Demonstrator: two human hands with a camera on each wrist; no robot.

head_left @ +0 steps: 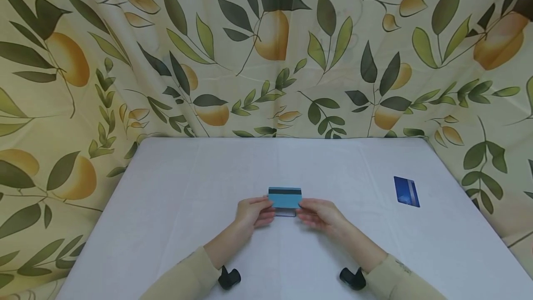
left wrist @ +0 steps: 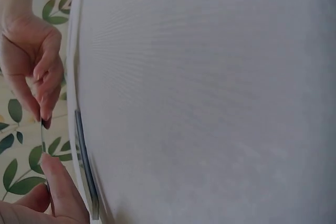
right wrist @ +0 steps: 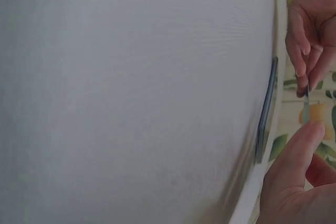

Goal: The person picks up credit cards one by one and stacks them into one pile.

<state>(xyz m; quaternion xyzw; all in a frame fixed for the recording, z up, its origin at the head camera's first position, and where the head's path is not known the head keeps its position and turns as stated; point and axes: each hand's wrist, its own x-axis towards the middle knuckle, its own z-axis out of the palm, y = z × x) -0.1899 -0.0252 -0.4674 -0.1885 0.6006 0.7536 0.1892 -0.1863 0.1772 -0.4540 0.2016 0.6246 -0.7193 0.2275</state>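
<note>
A light blue card (head_left: 285,200) with a dark magnetic stripe along its far edge is held up between both hands, above the white table (head_left: 200,170). My left hand (head_left: 252,212) pinches its left end between thumb and fingers. At the right end, my right hand (head_left: 322,213) pinches it in the same way. Both wrist views show the card edge-on, as a thin line. Below it lies a flat thing with a dark edge (left wrist: 86,166), seen in the right wrist view as a low dark-edged slab (right wrist: 266,111); the card partly covers it in the head view.
A dark blue card (head_left: 406,191) with a pale stripe lies on the table at the right. Behind the table hangs a curtain (head_left: 275,82) printed with fruit and leaves. Black wrist devices (head_left: 229,278) sit at both sleeve cuffs.
</note>
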